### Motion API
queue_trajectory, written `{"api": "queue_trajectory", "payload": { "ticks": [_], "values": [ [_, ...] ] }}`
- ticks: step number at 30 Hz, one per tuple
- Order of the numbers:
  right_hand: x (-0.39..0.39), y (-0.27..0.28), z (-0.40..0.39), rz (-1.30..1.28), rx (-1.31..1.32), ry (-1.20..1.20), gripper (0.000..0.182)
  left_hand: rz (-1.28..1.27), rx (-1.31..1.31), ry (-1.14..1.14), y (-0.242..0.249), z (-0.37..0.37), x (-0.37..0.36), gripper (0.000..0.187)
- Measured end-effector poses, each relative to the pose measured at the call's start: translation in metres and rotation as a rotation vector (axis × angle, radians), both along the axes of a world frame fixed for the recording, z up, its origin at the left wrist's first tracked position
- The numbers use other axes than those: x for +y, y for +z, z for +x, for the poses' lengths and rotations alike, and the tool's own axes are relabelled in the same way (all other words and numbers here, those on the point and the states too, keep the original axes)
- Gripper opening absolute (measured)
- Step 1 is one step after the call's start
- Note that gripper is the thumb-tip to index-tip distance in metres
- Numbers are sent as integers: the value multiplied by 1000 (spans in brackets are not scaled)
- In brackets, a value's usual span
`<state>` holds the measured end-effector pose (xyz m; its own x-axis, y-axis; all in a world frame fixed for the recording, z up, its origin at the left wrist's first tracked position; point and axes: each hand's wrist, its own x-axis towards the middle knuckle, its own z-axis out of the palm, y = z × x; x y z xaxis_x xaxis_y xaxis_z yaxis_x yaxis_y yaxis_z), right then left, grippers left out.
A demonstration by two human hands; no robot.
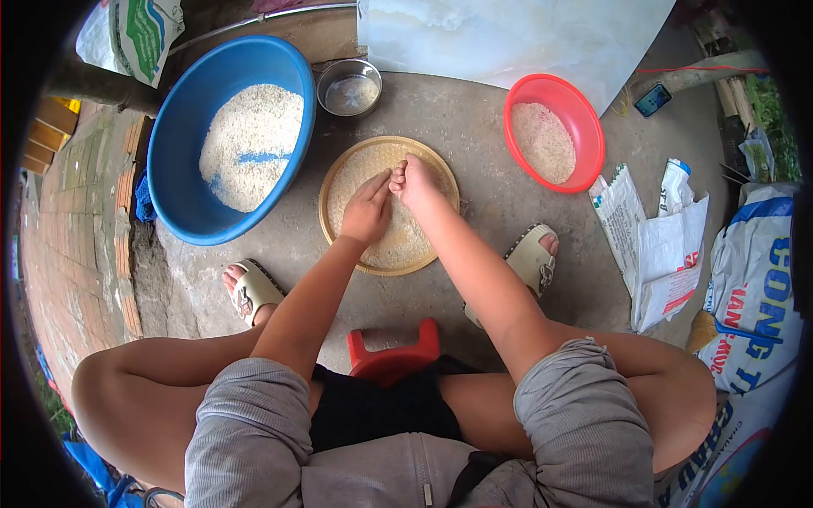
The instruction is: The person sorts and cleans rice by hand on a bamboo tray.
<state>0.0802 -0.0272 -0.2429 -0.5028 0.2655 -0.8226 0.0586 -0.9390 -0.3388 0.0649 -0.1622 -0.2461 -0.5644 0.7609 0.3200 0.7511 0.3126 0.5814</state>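
A round woven tray (325,222) lies on the ground between the feet, with white rice grains (405,241) spread over it. Over its middle, my left hand (367,207) is held low with the fingers stretched out and close to the grains. Its fingertips meet my right hand (411,180), which is curled closed above the tray's upper right part. Whatever the right fingers hold, if anything, is hidden.
A large blue basin (169,161) of rice stands at the left, a metal bowl (349,88) behind the tray, a red basin (593,135) of rice at the right. Sacks (669,254), a phone (653,100) and a red stool (394,360) are around.
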Motion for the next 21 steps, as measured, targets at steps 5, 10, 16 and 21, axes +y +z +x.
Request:
{"api": "queue_trajectory", "payload": {
  "ticks": [5,10,16,21],
  "values": [
    [-4,12,-30,1,-6,-2,29,-97,59,-46,-6,3,-7,32],
    [1,10,-58,43,27,24,28,-89,39,-27,-2,4,-8,37],
    [4,21,-90,77,32,-6,24,-95,-15,-51,-4,0,-9,45],
    [18,44,-126,191,208,-72,32,-63,-134,26,9,-1,-10,44]
  ]
}}
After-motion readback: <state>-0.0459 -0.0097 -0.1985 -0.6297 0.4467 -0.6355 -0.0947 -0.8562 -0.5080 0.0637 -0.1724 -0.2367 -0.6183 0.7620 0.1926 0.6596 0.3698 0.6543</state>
